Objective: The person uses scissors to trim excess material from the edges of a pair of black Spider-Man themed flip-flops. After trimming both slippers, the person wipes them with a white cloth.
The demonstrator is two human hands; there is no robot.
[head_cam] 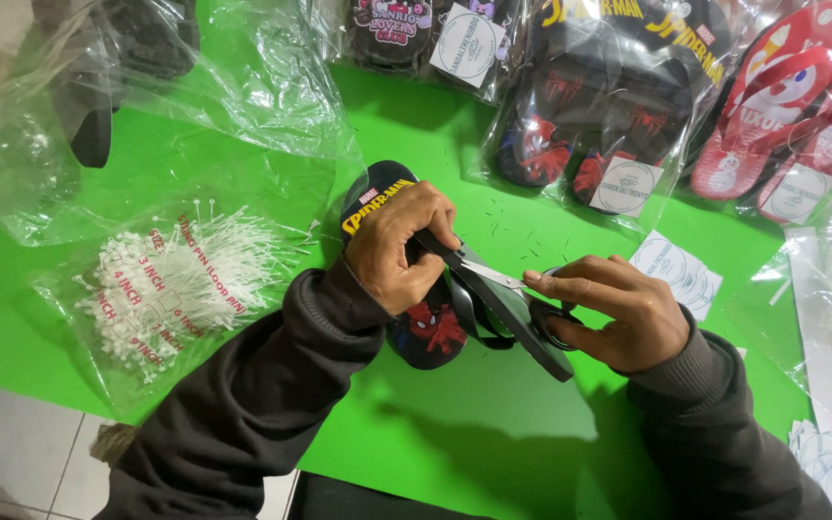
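Observation:
My left hand (399, 248) grips a pair of black flip-flops (428, 329) with yellow lettering and a red-and-blue figure print, held over the green table (493, 433). My right hand (611, 313) holds a pair of scissors (493, 279) by the dark handles. The metal blades point left toward the sandal straps right under my left fingers. Both arms wear dark sleeves.
A clear bag of white plastic loop pins (170, 289) lies at the left. Bagged black sandals (589, 116) and red sandals (792, 106) line the back. Round white paper tags (678, 270) and clear plastic bags (830, 308) lie at the right. An empty clear bag (195, 96) sits back left.

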